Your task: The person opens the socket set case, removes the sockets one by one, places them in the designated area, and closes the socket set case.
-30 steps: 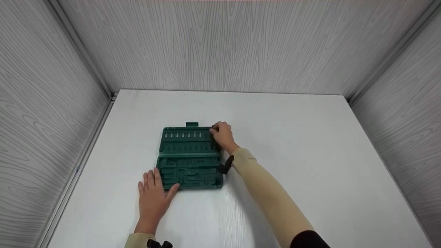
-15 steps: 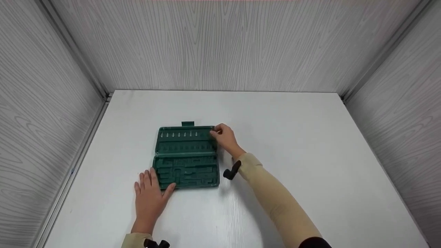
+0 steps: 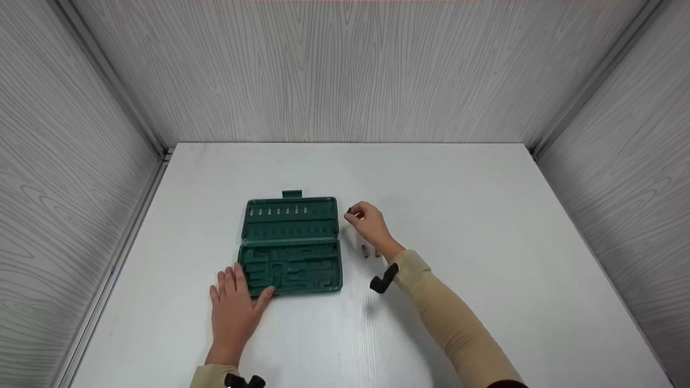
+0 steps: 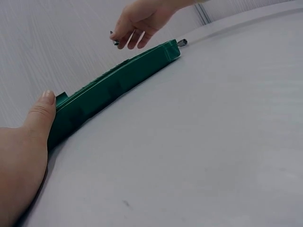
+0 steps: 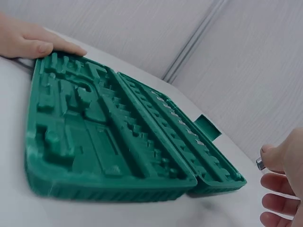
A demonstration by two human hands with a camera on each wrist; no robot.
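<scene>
A green plastic tool case (image 3: 291, 268) lies open and flat on the table. Its far half holds a row of several small silver pieces (image 5: 176, 114) in slots; the near half shows bare moulded recesses. My left hand (image 3: 233, 315) rests at the case's near left corner, fingers straight along the side and thumb on the front edge. Just right of the far half, my right hand (image 3: 372, 226) pinches a small metal socket (image 5: 260, 163) between thumb and forefinger, held above the table. Below that hand lies another small socket (image 3: 365, 251), with a second metal piece (image 3: 378, 253) partly hidden by the wrist.
The white table (image 3: 458, 215) is bounded by a grey wood-grain back panel (image 3: 345, 70) and side panels. A latch tab (image 3: 292, 194) sticks out from the case's far edge.
My right hand has moved from the case's far right corner to the right and slightly nearer, carrying a socket out. The pieces lying beside the case now show. My left hand stays on the case.
</scene>
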